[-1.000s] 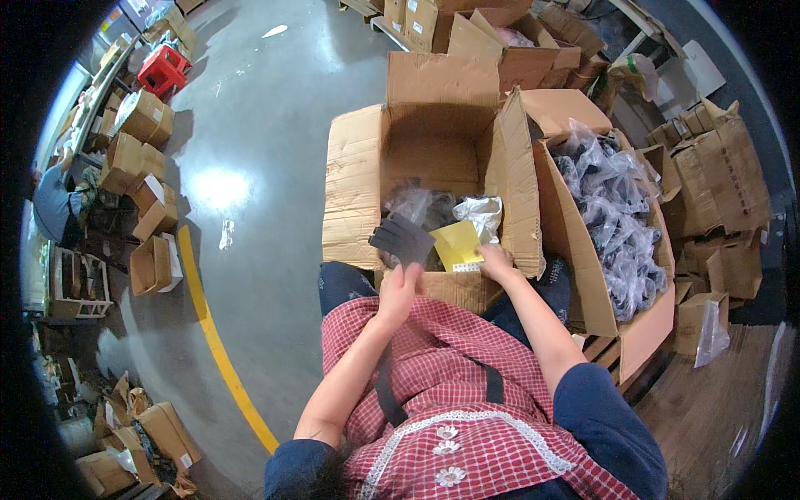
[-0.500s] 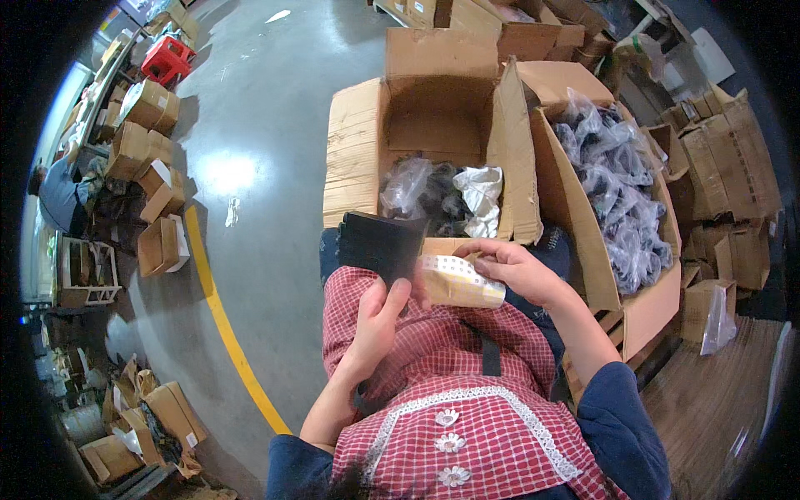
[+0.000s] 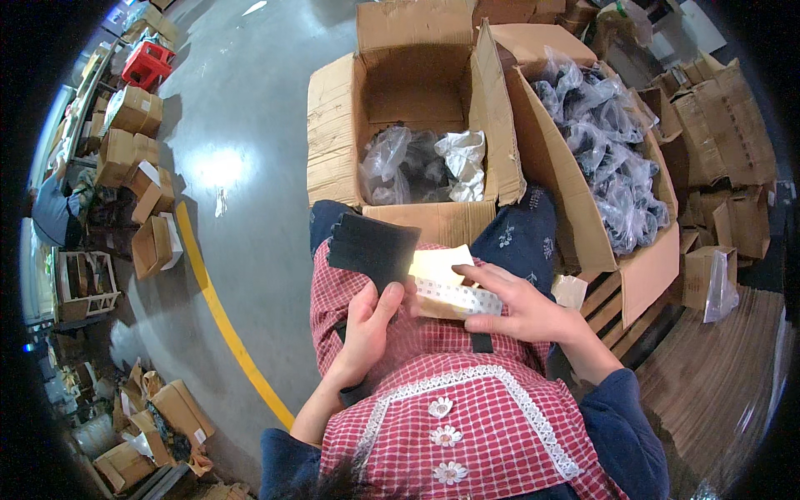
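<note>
My left hand [image 3: 372, 323] is closed on a flat stack of black pieces [image 3: 372, 250] with a stepped left edge; its thumb lies across the lower corner. Their exact kind I cannot make out. Against their right side is a curled strip of stickers [image 3: 454, 297], white with rows of small dark marks. A pale yellow part of the strip [image 3: 442, 265] stands up behind it. My right hand [image 3: 521, 307] grips the strip's right end, thumb below and fingers above. Both hands are over my lap, on the red checked apron [image 3: 433, 367].
An open carton [image 3: 337, 137] in front of me holds clear bags of dark things and crumpled white material. At its right a second carton [image 3: 650, 275] is full of bagged dark items. Flattened cardboard [image 3: 708, 375] lies at the lower right. A person [image 3: 58, 212] is at the far left.
My right hand has come lower and its fingers have spread along the sticker strip. The strip's pale yellow part now stands up. The black pieces remain in my left hand. The whole view has shifted slightly.
</note>
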Motion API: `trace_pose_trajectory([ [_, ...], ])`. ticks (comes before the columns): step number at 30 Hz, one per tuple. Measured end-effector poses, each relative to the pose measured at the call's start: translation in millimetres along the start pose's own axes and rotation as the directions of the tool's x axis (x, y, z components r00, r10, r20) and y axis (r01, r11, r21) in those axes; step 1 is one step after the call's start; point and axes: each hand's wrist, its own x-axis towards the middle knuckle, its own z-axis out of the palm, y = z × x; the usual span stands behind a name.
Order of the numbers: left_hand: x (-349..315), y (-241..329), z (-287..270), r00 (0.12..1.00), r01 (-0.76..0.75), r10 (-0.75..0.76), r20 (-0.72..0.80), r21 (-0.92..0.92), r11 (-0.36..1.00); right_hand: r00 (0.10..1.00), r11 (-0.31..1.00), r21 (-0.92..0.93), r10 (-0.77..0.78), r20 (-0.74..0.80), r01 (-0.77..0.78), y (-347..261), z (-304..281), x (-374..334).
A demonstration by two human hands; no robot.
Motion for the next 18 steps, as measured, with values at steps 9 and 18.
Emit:
trace_pose_trajectory([
  [9, -11, 5, 6, 0.996, -0.003, -0.003, -0.088, -0.068, 0.998, 0.984, 0.946, -0.296, -0.159, -0.076, 0.130, 21, 26, -20],
  [18, -21, 36, 11, 0.971, -0.238, 0.239, -0.029, 0.016, 0.971, 0.998, 0.998, 0.059, -0.013, -0.061, 0.017, 10, 15, -4],
])
